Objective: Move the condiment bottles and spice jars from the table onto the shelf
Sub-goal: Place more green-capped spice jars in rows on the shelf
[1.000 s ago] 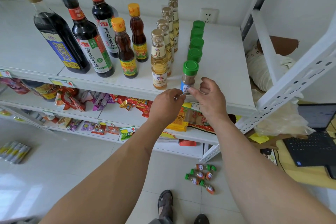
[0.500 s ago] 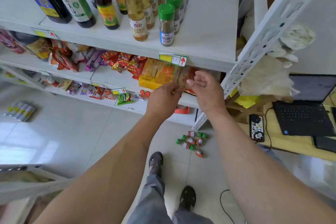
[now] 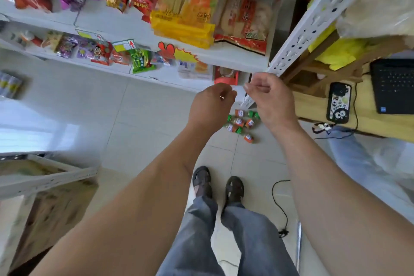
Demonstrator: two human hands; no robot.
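Note:
Several small spice jars [image 3: 243, 123] with green caps and orange labels lie on their sides in a cluster on the tiled floor, below and between my hands. My left hand [image 3: 211, 105] and my right hand [image 3: 270, 98] hang side by side in the air above them, fingers loosely curled, holding nothing. The top shelf with the bottles and green-capped jars is out of view. The white shelf unit [image 3: 237, 56] in front of me carries snack packs.
A yellow snack bag [image 3: 190, 4] and a red-and-white pack [image 3: 246, 18] lie on the shelf. At right, a phone [image 3: 338, 105] and a laptop [image 3: 393, 85] sit on a yellow table. A black cable [image 3: 281, 204] trails by my feet [image 3: 218, 184]. Another rack [image 3: 47, 177] stands left.
My view has tilted down from the top shelf to the floor. Both hands left the green-capped jar on the shelf and dropped lower, holding nothing.

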